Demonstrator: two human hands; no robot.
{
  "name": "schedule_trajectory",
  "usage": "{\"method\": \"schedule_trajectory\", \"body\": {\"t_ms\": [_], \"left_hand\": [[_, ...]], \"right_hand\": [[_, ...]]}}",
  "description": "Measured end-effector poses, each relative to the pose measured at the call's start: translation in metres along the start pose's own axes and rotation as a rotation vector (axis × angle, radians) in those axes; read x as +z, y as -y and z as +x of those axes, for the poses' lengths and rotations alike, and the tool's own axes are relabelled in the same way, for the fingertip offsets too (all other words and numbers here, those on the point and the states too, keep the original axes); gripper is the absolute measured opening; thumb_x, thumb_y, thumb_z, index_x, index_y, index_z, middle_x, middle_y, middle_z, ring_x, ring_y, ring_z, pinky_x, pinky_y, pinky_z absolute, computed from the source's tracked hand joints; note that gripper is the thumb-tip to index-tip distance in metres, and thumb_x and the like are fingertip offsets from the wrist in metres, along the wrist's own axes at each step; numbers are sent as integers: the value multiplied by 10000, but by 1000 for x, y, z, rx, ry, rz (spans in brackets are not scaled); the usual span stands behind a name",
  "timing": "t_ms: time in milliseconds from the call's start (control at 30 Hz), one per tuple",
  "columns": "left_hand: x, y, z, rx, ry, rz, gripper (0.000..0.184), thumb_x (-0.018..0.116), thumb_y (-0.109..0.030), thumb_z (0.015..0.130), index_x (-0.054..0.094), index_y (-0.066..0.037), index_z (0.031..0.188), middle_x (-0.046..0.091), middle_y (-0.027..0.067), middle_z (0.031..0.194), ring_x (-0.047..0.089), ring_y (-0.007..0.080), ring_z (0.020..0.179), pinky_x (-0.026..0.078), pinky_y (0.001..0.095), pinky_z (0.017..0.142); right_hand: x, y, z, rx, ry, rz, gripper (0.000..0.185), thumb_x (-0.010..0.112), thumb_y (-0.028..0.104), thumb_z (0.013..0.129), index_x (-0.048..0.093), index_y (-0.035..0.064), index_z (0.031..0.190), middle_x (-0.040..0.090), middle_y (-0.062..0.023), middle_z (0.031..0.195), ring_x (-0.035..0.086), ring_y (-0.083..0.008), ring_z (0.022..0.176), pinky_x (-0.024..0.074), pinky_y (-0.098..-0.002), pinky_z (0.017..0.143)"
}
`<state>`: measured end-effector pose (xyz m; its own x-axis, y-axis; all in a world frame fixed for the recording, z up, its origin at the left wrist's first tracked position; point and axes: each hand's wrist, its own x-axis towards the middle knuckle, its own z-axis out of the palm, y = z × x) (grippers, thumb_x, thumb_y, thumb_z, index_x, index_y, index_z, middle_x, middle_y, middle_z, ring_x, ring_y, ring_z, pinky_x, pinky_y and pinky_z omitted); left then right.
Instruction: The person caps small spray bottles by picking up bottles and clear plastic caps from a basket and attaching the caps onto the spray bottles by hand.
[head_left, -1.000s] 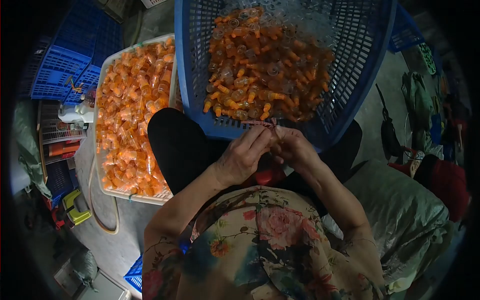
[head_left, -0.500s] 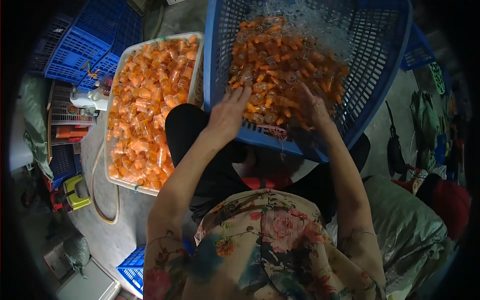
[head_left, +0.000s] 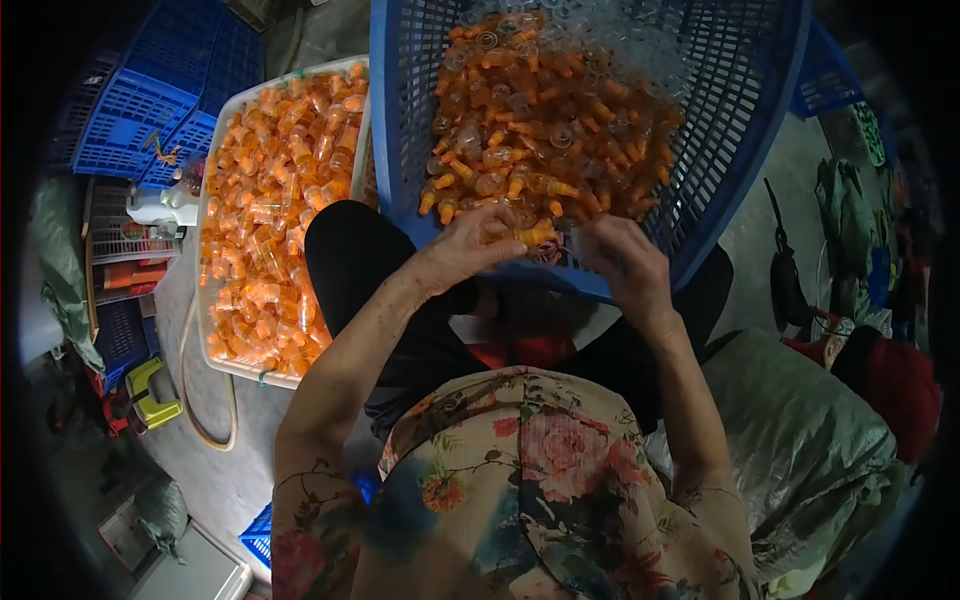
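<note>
A blue plastic crate (head_left: 392, 120) tilts in front of me, with a heap of small clear plastic bottles with orange tops (head_left: 530, 130) in it. Pale clear plastic pieces (head_left: 640, 45) lie at its far end. Near the crate's close rim, my left hand (head_left: 468, 246) is closed around one small orange-topped bottle (head_left: 537, 233), its orange end pointing right. My right hand (head_left: 630, 265) hovers at the same rim with its fingers curled together, slightly blurred. What lies between those fingers is hidden.
A white tub (head_left: 212, 140) full of similar orange and clear bottles (head_left: 265, 220) stands on the left. Stacked blue crates (head_left: 140, 95), a hose (head_left: 190, 400) and a yellow stool (head_left: 150, 393) are beyond it. A grey-green sack (head_left: 800, 440) lies on the right.
Both hands have drawn back from the heap to the near rim. The left, formerly flat on the bottles, now grips one; the right's fingers have curled. The view shifted slightly.
</note>
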<state>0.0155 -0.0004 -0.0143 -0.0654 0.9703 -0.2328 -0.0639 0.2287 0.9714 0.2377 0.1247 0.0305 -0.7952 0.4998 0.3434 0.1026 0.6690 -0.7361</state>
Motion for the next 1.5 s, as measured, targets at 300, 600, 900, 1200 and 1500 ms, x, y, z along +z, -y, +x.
{"method": "schedule_trajectory", "body": {"t_ms": [300, 600, 900, 1200, 1500], "left_hand": [[38, -14, -17, -389, 221, -596, 235, 650, -200, 903, 556, -26, 1030, 599, 34, 881, 604, 118, 739, 451, 231, 572], [39, -31, -44, 611, -147, 769, 402, 683, 27, 770, 525, 53, 1138, 530, 223, 1126, 580, 348, 1016, 515, 391, 830], [-56, -59, -80, 355, -865, 1340, 624, 719, -123, 781, 439, 16, 1322, 540, 243, 1192, 535, 409, 1113, 461, 474, 922], [-14, 56, 93, -45, -493, 1073, 412, 552, -126, 872, 458, 45, 1235, 594, 288, 993, 614, 411, 924, 507, 471, 787], [-16, 22, 47, -264, -334, 484, 282, 611, -192, 854, 579, 15, 1043, 616, 203, 873, 610, 394, 842, 495, 473, 738]], "right_hand": [[14, 11, -19, -133, 159, -29, 360, 702, 7, 766, 592, 16, 1108, 614, -121, 966, 628, -241, 788, 532, -320, 655], [35, 11, -15, 861, 266, 1150, 357, 542, 321, 962, 564, 33, 1171, 609, -55, 883, 554, -85, 717, 447, -242, 594], [65, -86, 9, 488, 249, -398, 369, 638, 187, 839, 561, 67, 1180, 604, -185, 1078, 609, -357, 986, 501, -441, 818], [35, -102, -22, 478, 78, -116, 308, 630, 124, 855, 567, 49, 1147, 648, -143, 1000, 644, -270, 916, 519, -363, 783], [17, -53, -15, 605, -48, 577, 245, 634, 130, 889, 567, 22, 1098, 629, -29, 947, 586, -97, 816, 476, -243, 758]]}}
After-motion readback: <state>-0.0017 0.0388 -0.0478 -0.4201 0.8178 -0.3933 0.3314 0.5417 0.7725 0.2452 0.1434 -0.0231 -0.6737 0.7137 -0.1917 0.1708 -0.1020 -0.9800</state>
